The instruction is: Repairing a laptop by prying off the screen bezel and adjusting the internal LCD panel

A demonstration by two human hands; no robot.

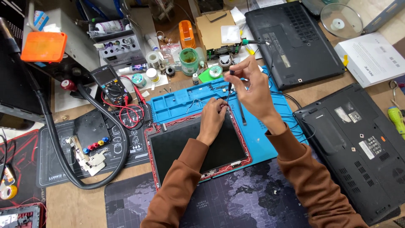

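Observation:
A laptop screen panel [185, 147] in a red frame lies on a blue silicone work mat [181, 101]. My left hand [212, 120] rests on the panel's far right corner, fingers pinched at the frame's edge. My right hand [249, 84] hovers just above and right of it, holding a thin dark screwdriver [230, 84] upright with its tip pointing down at that same corner. Thin wires [198, 102] trail across the mat beside the corner. Both arms wear brown sleeves.
Two closed black laptops lie bottom-up, one at the far right [295, 38] and one at the near right [358, 143]. A multimeter [112, 84] with red leads, a black hose [63, 147], an orange box [44, 46], small jars and a white booklet [373, 57] crowd the desk.

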